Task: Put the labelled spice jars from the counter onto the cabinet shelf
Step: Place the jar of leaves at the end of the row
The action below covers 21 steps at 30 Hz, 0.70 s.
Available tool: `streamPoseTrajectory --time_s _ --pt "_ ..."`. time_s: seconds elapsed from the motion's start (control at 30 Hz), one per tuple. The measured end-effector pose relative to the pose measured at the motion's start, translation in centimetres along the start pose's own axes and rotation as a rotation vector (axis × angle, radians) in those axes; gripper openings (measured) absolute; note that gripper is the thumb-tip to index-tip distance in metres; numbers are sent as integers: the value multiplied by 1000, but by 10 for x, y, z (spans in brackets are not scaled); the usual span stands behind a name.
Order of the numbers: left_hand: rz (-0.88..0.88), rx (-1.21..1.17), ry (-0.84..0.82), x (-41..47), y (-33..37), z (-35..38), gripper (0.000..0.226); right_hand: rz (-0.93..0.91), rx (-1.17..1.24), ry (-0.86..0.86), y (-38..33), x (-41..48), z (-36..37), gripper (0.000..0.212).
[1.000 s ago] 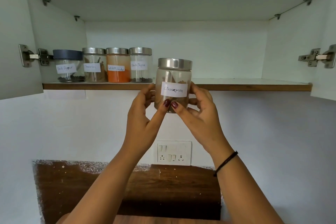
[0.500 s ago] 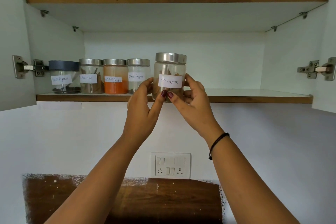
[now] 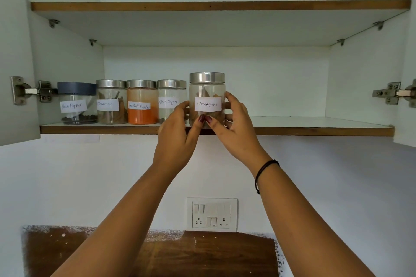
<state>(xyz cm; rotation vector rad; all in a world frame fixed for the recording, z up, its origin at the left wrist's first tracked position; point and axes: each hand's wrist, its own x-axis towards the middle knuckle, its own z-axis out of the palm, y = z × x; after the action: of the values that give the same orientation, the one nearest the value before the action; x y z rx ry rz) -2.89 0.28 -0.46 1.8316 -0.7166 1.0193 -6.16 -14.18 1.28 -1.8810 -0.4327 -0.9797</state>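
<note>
The held Cinnamon jar (image 3: 207, 104) stands upright at the front edge of the cabinet shelf (image 3: 292, 131); its base is hidden behind the thumbs, so whether it rests on the board cannot be told. The left hand (image 3: 177, 135) and right hand (image 3: 235, 135) grip it from either side, their fingers (image 3: 234, 102) curled round the glass and both thumbs meeting under its label. Just left of this jar stands the steel-lidded Black Pepper jar (image 3: 171, 101), partly behind the left hand, then the red chilli powder jar (image 3: 142, 105), the other Cinnamon jar (image 3: 111, 103) and the dark-lidded Black Pepper jar (image 3: 76, 104) farthest left. Right of the held jar the shelf is bare board. Well below it, a switch plate (image 3: 211, 215) is on the wall, and a black band (image 3: 262, 172) circles the right wrist.
</note>
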Motion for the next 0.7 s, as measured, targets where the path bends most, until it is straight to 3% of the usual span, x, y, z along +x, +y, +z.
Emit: streamPoseTrajectory --time_s 0.7 --pt "3 212 -39 18 -27 6 53 -21 -176 -1 18 16 6 69"
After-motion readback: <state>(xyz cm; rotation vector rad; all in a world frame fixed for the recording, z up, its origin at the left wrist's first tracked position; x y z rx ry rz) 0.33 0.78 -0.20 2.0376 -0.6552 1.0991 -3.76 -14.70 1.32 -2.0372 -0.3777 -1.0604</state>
